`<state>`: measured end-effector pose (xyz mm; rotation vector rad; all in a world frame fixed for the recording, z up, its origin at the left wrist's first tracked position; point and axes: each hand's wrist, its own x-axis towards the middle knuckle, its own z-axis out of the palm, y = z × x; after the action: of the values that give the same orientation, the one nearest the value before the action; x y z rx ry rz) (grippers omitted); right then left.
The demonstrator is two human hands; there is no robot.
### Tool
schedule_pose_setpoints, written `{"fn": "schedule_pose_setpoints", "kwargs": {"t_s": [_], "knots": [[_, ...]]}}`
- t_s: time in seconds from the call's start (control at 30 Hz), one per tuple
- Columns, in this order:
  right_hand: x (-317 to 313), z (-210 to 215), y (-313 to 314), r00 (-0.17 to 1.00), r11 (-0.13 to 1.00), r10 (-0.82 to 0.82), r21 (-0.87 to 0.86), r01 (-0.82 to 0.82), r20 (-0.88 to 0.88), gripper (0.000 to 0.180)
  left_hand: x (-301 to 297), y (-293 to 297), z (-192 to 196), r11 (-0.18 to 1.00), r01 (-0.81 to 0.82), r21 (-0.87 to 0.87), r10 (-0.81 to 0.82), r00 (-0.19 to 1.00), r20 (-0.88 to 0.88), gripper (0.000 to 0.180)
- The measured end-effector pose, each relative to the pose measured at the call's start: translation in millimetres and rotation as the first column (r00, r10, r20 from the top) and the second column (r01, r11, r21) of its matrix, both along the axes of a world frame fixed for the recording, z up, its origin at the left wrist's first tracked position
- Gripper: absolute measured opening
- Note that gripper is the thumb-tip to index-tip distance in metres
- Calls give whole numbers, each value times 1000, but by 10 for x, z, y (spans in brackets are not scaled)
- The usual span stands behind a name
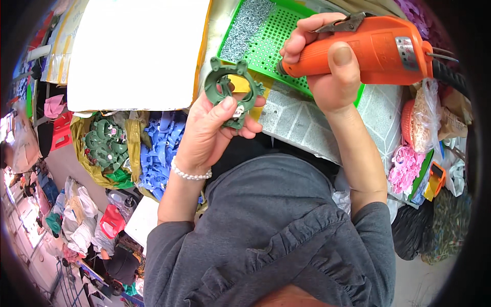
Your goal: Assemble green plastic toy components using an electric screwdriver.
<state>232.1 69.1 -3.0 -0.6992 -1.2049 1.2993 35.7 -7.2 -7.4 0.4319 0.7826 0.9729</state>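
My left hand (202, 128) is closed round a dark green plastic part (249, 102), a ring-shaped frame with small knobs along its top. The thumb presses on its lower front, beside a small pale detail. In my right hand (335, 84) is an orange electric screwdriver (378, 53), with a metal lever on top and a black cord at its rear. Its dark nose points left, over a bright green perforated tray (273, 46), apart from the plastic part. Small silvery screws (248, 30) lie heaped in the tray's left side.
A large white-topped box (135, 53) stands at the left of the table (296, 120). Below it are a yellow sack of green parts (105, 143) and a pile of blue parts (161, 148). Pink parts (406, 169) and plastic bags sit at the right.
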Motion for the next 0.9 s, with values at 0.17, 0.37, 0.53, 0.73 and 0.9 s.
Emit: {"fn": "schedule_pose_setpoints", "kwargs": {"t_s": [0.17, 0.37, 0.53, 0.73, 0.9], "knots": [[-17, 4, 8, 999, 1000, -12, 27, 11, 32, 58, 23, -7, -51, 1000, 9, 10, -9, 999, 33, 40], [4, -4, 8, 1000, 1000, 2, 6, -2, 16, 58, 63, 7, -115, 999, -24, -23, 26, 994, 110, 39], [3, -5, -2, 1000, 1000, -4, 22, 3, 28, 59, 88, -3, -155, 999, -47, -26, 52, 978, 201, 40], [-10, -9, 8, 1000, 1000, 1, 27, -2, 29, 59, 72, 23, -194, 999, -31, 10, 28, 980, 197, 42], [-56, 49, 1, 999, 1000, 15, 18, -16, 33, 58, 86, 20, -235, 1000, 14, -8, -12, 986, 163, 42]]}}
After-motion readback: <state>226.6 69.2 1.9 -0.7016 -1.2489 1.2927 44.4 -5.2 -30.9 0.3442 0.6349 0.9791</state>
